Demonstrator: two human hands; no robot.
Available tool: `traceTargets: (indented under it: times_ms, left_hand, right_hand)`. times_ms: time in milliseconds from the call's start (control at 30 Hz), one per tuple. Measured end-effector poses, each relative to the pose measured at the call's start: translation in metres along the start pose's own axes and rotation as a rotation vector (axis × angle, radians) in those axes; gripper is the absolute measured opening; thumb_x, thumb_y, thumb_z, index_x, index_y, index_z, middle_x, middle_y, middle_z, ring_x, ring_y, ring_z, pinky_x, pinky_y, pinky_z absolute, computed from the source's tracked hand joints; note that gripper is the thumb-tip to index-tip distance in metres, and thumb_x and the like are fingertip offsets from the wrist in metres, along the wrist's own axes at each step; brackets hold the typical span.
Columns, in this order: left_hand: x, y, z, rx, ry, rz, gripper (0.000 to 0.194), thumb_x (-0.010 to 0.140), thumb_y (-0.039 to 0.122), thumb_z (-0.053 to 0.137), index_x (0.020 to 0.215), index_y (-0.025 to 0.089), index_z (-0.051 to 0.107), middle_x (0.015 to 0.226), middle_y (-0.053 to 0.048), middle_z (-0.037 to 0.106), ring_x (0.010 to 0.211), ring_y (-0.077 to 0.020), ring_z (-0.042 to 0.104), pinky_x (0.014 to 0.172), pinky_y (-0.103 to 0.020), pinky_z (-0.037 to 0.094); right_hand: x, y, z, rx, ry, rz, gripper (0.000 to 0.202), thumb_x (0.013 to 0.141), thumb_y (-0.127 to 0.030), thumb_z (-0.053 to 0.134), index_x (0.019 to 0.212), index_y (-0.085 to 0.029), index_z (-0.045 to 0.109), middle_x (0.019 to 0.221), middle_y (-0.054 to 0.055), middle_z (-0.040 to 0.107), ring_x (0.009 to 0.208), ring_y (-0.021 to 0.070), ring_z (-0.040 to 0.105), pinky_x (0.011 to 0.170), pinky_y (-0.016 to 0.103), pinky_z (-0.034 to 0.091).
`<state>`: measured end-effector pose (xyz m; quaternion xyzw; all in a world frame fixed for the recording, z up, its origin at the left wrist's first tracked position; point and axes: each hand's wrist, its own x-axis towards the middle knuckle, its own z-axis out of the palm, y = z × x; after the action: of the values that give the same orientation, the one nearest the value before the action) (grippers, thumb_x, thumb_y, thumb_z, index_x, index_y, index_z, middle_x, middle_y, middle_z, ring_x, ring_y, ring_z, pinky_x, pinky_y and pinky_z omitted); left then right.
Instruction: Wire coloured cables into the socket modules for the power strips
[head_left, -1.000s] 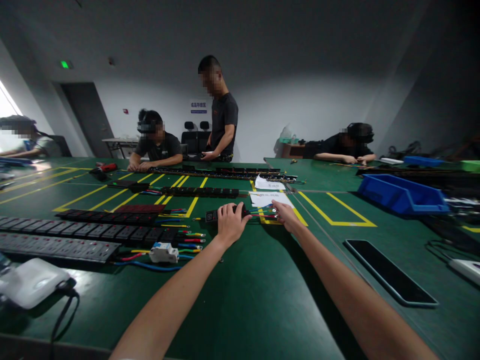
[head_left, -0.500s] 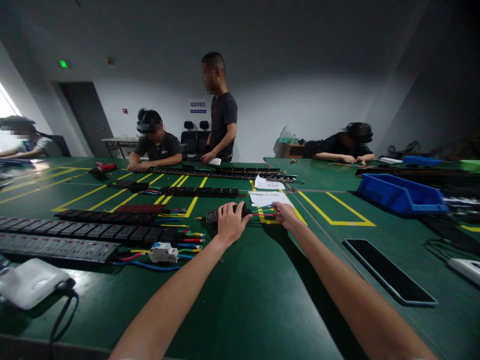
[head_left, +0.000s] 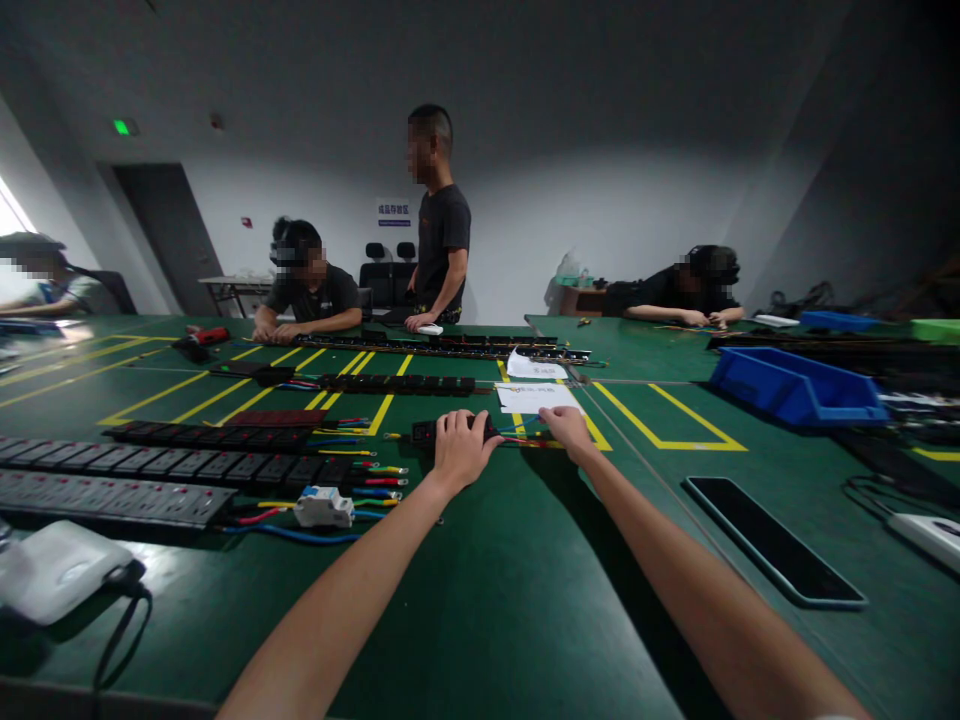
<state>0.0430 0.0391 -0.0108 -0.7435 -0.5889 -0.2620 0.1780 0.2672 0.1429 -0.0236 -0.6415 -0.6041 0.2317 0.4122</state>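
A short black socket block (head_left: pixel 424 432) lies on the green table in the middle, with my left hand (head_left: pixel 461 447) wrapped over it from above. Coloured wires (head_left: pixel 517 438), red, green, yellow and blue, run from its right end. My right hand (head_left: pixel 568 432) pinches the blue wire (head_left: pixel 529 422) near its far end; the red and yellow wires pass below the fingers. Just beyond the wires lie white paper sheets (head_left: pixel 536 398).
Long black socket strips (head_left: pixel 247 468) with wire ends and a white breaker (head_left: pixel 324 507) lie left. A phone (head_left: pixel 772 540) and a blue bin (head_left: pixel 799 388) are right. A white device (head_left: pixel 67 570) sits front left. Several people are at the far side.
The socket block has tipped, its pale outlet face now darker and turned away. My right hand has shifted slightly, and the red wire has dropped lower, apart from the blue one.
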Motion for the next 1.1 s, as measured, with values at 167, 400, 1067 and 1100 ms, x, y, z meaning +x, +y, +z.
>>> traceTargets:
  times_ms: [167, 400, 1067, 1100]
  left_hand:
    - [-0.001, -0.001, 0.005, 0.027, -0.037, 0.022, 0.055, 0.095, 0.061, 0.046, 0.131, 0.021, 0.059, 0.115, -0.014, 0.061, 0.111, -0.0290, 0.052, 0.098, -0.045, 0.037]
    - [-0.001, -0.002, 0.006, 0.024, -0.033, 0.033, 0.054, 0.096, 0.060, 0.045, 0.130, 0.021, 0.059, 0.115, -0.014, 0.061, 0.110, -0.0288, 0.052, 0.097, -0.045, 0.038]
    - [0.000, 0.002, -0.003, 0.070, 0.058, -0.115, 0.056, 0.097, 0.059, 0.043, 0.134, 0.020, 0.057, 0.120, -0.014, 0.061, 0.112, -0.0304, 0.052, 0.099, -0.047, 0.037]
    - [0.000, 0.002, -0.002, 0.078, 0.051, -0.108, 0.055, 0.096, 0.059, 0.045, 0.133, 0.020, 0.058, 0.119, -0.014, 0.061, 0.112, -0.0304, 0.052, 0.100, -0.047, 0.037]
  right_hand:
    - [-0.003, 0.003, 0.000, -0.143, -0.030, 0.039, 0.025, 0.072, -0.032, 0.069, 0.051, -0.020, 0.064, 0.055, 0.007, 0.060, 0.067, 0.0205, 0.062, 0.052, 0.023, 0.033]
    - [-0.010, -0.001, 0.000, -0.209, -0.019, 0.052, 0.028, 0.070, -0.031, 0.073, 0.048, -0.020, 0.059, 0.062, 0.009, 0.062, 0.073, 0.0217, 0.063, 0.056, 0.024, 0.035]
    - [-0.013, -0.009, -0.001, -0.272, -0.141, -0.167, 0.051, 0.084, -0.063, 0.058, 0.065, -0.017, 0.066, 0.062, 0.004, 0.062, 0.060, 0.0160, 0.054, 0.053, 0.025, 0.028]
    - [-0.014, -0.011, -0.001, -0.323, -0.131, -0.148, 0.049, 0.084, -0.063, 0.058, 0.067, -0.017, 0.067, 0.065, 0.005, 0.064, 0.062, 0.0169, 0.056, 0.053, 0.025, 0.028]
